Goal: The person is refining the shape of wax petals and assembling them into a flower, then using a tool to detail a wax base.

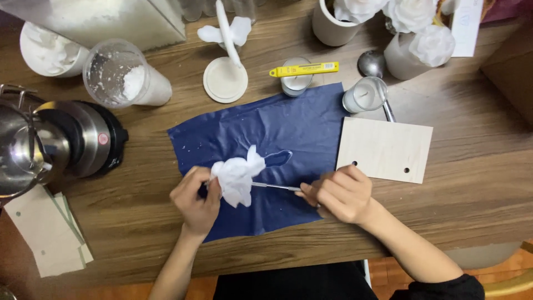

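Bare desk (477, 183) is lying open at the right of the frame and along the lower edge. A kettle (61, 141), a plastic cup (119, 78) and a tub (50, 51) are crowding the upper left. Glass candles (363, 94), a yellow cutter (304, 69) and flower pots (333, 25) are lining the top, with a wooden board (385, 149) lying just right of the blue sheet (266, 139).

The table (477, 183) was wood with a matt, visible grain. The dark blue sheet (300, 128) on it looked like thin plastic, crinkled and a bit glossy. The left hand (195, 200) had a wad of soft white tissue (237, 176) around a thin shiny metal tool (275, 186) that the right hand (338, 194) pinched. The small board (385, 150) was pale, smooth plywood. The kettle (33, 144) was polished steel, and the cutter (304, 69) yellow plastic.
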